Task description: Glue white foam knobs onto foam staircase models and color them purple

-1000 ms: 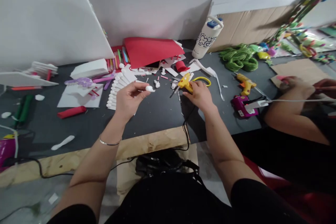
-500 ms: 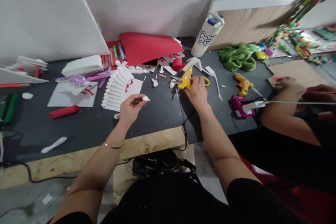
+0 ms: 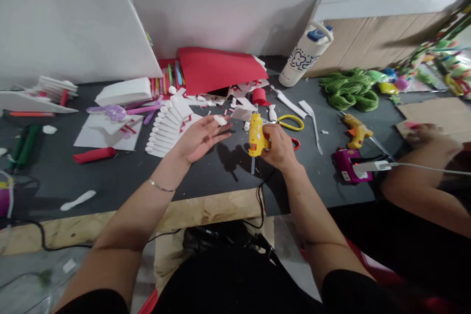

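Observation:
My right hand (image 3: pixel 278 146) is closed round the handle of a yellow glue gun (image 3: pixel 255 135), its nozzle pointing away from me and a clear glue stick out of its back end. A small white piece (image 3: pixel 220 120) rests at the fingers of my left hand (image 3: pixel 201 140), which is turned palm up with several fingers spread. Left of that hand, a fan of white sticks with round ends (image 3: pixel 162 130) lies on white board. Scissors with yellow (image 3: pixel 291 122) and red handles lie just beyond my right hand.
A white bottle (image 3: pixel 303 56) stands at the back near green cord (image 3: pixel 348 89). Another glue gun (image 3: pixel 355 130) and a purple power block (image 3: pixel 349 166) lie to the right, beside another person's arm. Red sheet (image 3: pixel 221 69) and white scraps lie behind.
The yellow glue gun has been lifted off the scissors and turned. My left hand has moved right and opened from a pinch, the white piece now on its fingers.

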The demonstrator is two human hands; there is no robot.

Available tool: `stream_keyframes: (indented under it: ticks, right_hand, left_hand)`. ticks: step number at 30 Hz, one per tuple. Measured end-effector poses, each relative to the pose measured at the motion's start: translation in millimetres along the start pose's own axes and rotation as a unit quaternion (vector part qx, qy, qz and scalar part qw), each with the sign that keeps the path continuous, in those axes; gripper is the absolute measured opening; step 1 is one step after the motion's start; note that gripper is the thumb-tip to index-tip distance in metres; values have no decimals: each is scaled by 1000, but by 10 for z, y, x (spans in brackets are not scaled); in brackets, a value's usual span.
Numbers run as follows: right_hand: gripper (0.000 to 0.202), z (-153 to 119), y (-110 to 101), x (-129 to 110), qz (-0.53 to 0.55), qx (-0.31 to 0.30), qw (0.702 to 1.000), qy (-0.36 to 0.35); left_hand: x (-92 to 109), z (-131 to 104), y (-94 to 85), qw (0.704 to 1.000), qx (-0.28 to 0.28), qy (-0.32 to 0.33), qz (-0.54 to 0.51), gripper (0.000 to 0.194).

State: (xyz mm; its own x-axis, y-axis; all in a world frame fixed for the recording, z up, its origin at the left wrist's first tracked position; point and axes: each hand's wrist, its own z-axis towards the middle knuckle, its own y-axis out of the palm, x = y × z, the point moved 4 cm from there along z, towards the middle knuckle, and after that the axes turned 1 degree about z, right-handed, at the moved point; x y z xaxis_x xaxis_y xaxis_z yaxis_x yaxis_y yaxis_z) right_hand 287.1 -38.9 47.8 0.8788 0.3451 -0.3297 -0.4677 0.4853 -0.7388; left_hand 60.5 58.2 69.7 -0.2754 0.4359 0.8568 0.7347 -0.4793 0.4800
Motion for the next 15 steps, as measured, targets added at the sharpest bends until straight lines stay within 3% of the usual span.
stream_keyframes:
  ticks: [6, 11, 15]
  right_hand:
    - [46, 17, -68, -52, 21, -3, 999, -44]
    - [34, 44, -165, -92, 84, 32, 993, -79]
    - [25, 15, -208, -88, 195, 62, 979, -20]
  left_hand:
    - [60, 466, 195, 999, -46, -20, -10, 33]
    - [-36, 716, 137, 999, 24, -7, -27, 25]
    - [-38, 746, 38, 994, 87, 61, 14, 22]
